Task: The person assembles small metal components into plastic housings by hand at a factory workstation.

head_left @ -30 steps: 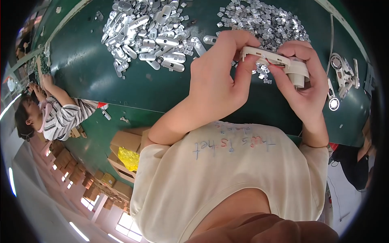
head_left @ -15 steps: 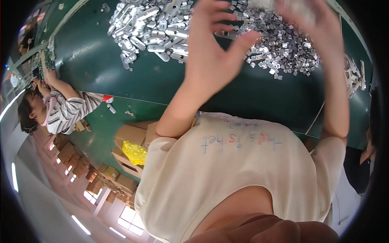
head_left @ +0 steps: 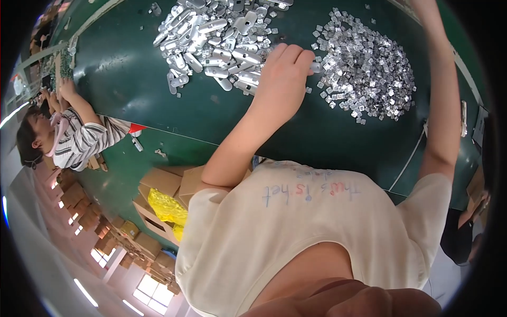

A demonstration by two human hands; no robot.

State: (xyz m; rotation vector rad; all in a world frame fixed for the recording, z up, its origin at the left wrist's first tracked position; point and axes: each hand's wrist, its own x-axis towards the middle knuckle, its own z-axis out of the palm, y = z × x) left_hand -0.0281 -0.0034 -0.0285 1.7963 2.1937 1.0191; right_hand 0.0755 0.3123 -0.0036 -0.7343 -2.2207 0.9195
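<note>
My left hand (head_left: 285, 76) is closed over the right edge of a heap of long, rounded silver metal pieces (head_left: 211, 66). Out past its fingertips sticks the end of one silver piece (head_left: 316, 67); the rest is hidden under the fingers. To the right lies a heap of small, shiny square pieces (head_left: 369, 68), with a few strays near my left fingers. My right arm reaches far forward beyond that heap, and only the base of my right hand (head_left: 424, 8) shows at the top edge, its fingers cut off.
Both heaps lie on a dark green table (head_left: 158, 108). Silver parts (head_left: 463, 119) rest at the far right. At the left, a co-worker in a striped top (head_left: 79, 140) handles things at the table. Cardboard boxes (head_left: 158, 182) with a yellow bag (head_left: 168, 206) stand by my left side.
My left hand, open and raised before, has come down and closed at the long pieces' heap. My right hand has moved from above the small pieces to the far edge.
</note>
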